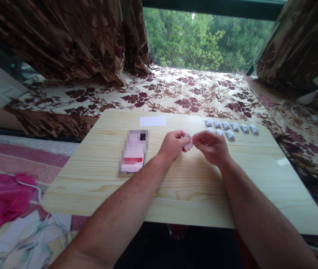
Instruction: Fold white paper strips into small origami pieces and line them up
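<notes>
Two bare forearms (130, 201) are stretching up from the bottom edge of the view and converging over the middle of the pale wooden table (192, 194). The left hand (172, 145) and the right hand (211, 146) are meeting there, fingertips facing each other, and both are pinching a small paper piece (188, 145) that is sitting in the gap between them, just above the table top. The left hand is curling into a loose fist, with thumb and forefinger closing on one side of the paper. The right hand is gripping the other side with its fingertips, its remaining fingers bending over. The paper is lying to the right of the left hand and to the left of the right hand, equally near both. It is too small and too covered to tell which way its long axis is running. Small folded paper pieces (233, 127) are lying in two short rows beyond and to the right of the right hand, nearer to it than to the left. A phone (134, 151) is lying flat just left of the left hand, and a white paper strip (153, 121) is resting beyond it near the far edge. A floral cloth (181, 93) is spreading behind the table toward the window (203, 41).
</notes>
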Demonstrator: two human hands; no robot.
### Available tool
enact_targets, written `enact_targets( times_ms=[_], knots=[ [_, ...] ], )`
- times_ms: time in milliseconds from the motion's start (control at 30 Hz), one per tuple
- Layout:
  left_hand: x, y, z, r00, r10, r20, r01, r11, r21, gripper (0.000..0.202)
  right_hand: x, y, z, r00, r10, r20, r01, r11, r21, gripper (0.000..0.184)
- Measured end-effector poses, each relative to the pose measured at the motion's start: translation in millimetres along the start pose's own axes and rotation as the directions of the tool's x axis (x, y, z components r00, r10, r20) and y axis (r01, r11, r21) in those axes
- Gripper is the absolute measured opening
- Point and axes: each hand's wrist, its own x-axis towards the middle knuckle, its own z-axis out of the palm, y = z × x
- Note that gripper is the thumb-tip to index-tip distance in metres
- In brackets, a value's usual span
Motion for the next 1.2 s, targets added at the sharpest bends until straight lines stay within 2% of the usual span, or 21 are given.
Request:
enact_targets(
  times_ms=[233,500,833,933,1200],
  knots=[
    [-1.1,9.9,-9.1,0.988,-0.075,0.136,0.057,0.989,0.134,0.008,4.2,-8.1,-12.6,0.98,0.076,0.184,-0.09,0.994,0.069,0.009],
    [-1.0,7.5,-12.2,0.965,-0.15,0.217,0.113,0.979,0.172,0.012,6.0,-12.3,-20.0,0.952,0.118,0.282,-0.154,0.982,0.109,0.009],
    [-2.3,13.8,-15.6,0.933,-0.161,0.323,0.086,0.969,0.233,0.011,4.7,-16.2,-27.4,0.896,0.172,0.41,-0.239,0.964,0.119,0.014],
    [-3.7,15.8,-15.3,0.927,-0.162,0.34,0.067,0.96,0.273,0.009,4.4,-15.3,-27.8,0.88,0.193,0.435,-0.267,0.957,0.116,0.016],
    [-4.4,16.6,-16.4,0.917,-0.176,0.358,0.078,0.96,0.27,0.01,4.4,-15.5,-26.9,0.876,0.215,0.433,-0.297,0.946,0.132,0.022]
  ],
)
